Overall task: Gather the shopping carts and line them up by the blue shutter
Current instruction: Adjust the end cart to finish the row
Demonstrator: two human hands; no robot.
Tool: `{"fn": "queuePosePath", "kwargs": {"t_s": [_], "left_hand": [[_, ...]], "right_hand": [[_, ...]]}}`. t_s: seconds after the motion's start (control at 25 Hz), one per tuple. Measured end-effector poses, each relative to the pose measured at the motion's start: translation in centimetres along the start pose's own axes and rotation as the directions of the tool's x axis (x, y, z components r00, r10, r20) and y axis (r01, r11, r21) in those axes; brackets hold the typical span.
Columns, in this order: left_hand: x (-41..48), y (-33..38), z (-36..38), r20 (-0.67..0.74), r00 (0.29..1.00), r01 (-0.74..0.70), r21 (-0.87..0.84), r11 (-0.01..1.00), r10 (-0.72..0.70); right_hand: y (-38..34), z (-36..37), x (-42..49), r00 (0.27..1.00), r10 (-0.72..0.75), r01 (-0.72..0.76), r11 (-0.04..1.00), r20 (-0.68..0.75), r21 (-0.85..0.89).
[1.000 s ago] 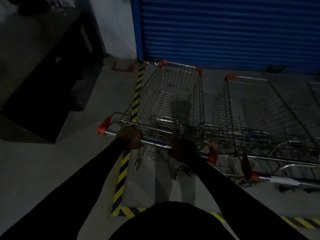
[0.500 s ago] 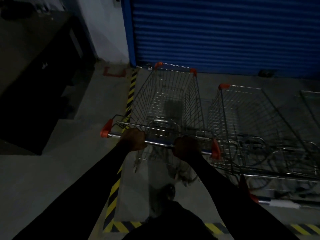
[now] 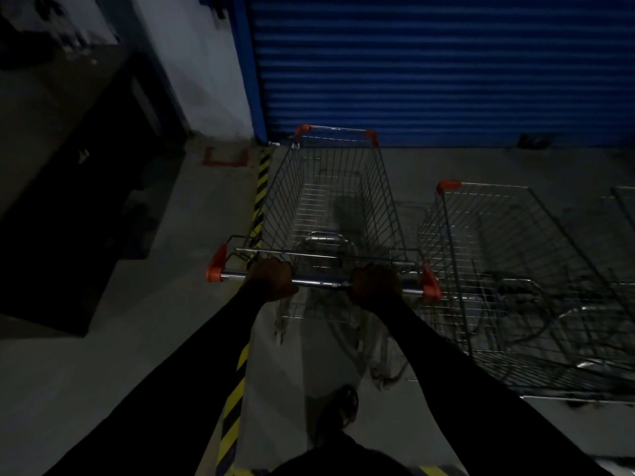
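Room ahead is closed off by the blue shutter (image 3: 446, 63), whose lower edge is met in the view by the front rim of the held shopping cart (image 3: 278, 194); whether rim and shutter touch cannot be told. The cart's left side is lined up along a yellow-and-black hazard stripe (image 3: 262, 180), which runs from the shutter's corner post back toward the person. Left of the stripe a broad stretch of bare concrete floor (image 3: 144, 338) is left open, bounded farther left by a dark cabinet (image 3: 68, 218) and at the far end by a pale wall (image 3: 192, 63). A red bracket mark (image 3: 225, 159) is painted on the floor near that wall. On the right only a narrow gap is left: the cart's right handle cap is set just beside the wire side of a second cart (image 3: 498, 269), which is parked set back from the shutter.

Three carts are counted: the held one, the second beside it, and a third cart (image 3: 623, 201) shown only as a sliver at the right edge. Four orange caps are seen on the held cart, one on the second. Two hands are counted, both on the handle bar (image 3: 321, 281): the left hand (image 3: 271, 280) is wrapped around it near the left end, and the right hand (image 3: 374, 285) is clasped around it near the right end. One shoe (image 3: 343, 403) is seen below the bar.
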State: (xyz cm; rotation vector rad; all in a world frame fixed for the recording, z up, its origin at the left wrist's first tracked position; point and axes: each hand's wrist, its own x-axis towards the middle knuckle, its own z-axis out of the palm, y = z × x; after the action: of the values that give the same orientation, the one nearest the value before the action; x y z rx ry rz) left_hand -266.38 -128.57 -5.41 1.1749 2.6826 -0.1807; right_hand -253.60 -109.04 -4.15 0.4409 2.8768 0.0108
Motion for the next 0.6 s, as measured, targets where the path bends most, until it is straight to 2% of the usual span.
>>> {"fn": "queuePosePath", "kwargs": {"t_s": [0.12,0.24,0.28,0.4,0.6], "left_hand": [[-0.5,-0.3,0.2,0.037,0.999,-0.001,0.028,1.000,0.000],[-1.4,-0.7,0.2,0.125,0.989,0.079,0.052,0.996,-0.085],[-2.0,-0.8,0.1,0.122,0.988,0.088,0.047,0.995,-0.093],[-4.2,-1.1,1.2,0.008,1.000,-0.020,0.084,0.996,0.019],[-7.0,-1.0,2.1,0.016,1.000,-0.023,0.074,0.997,0.022]], "right_hand": [[-0.4,0.1,-0.2,1.000,-0.012,0.012,1.000,-0.002,0.003],[-1.3,0.2,-1.2,1.000,-0.022,0.022,0.999,0.010,0.028],[-1.6,0.2,-1.6,1.000,-0.025,0.024,0.999,0.014,0.040],[-2.4,0.7,-3.2,0.999,-0.042,0.041,0.998,0.012,0.044],[-3.8,1.7,-6.0,0.999,-0.048,0.047,0.998,0.009,0.030]]}}
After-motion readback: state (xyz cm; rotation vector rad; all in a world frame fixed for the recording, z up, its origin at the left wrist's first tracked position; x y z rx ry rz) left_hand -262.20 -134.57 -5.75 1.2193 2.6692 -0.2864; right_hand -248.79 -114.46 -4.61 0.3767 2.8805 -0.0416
